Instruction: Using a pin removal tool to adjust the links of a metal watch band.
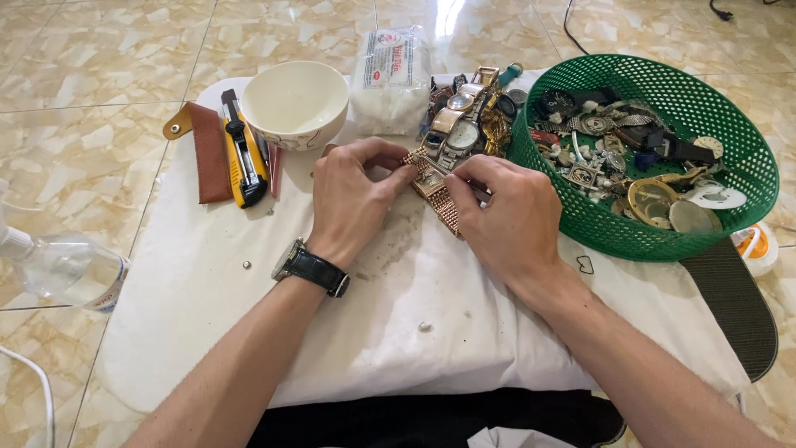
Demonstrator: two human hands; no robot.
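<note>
A gold-coloured wristwatch with a mesh band (437,192) lies on the white cloth (398,315) at the centre of the work surface, its band running down and to the right between the two hands. The left hand (352,199) has its fingers curled closed, with thumb and fingertips pinching the upper end of the watch near the case. The right hand (502,211) is also curled closed, its fingertips pressing on the band just beside the case; whether it holds a small tool cannot be told. A black-strapped wristwatch (311,267) sits on the left wrist. Directly behind the held watch lies a pile of assorted watches (466,112) in gold and silver tones, touching its upper end. To the right of the pile stands a green perforated plastic basket (713,108) filled with watch cases, dials and loose parts. Behind the left hand stands an empty white bowl (294,101), and beside it a white packet (390,79). Left of the bowl lie a yellow utility knife (243,153) and a brown leather sleeve (207,149), side by side. A clear plastic bottle (62,270) lies on the tiled floor (91,58) at the far left, well apart from the hands.
</note>
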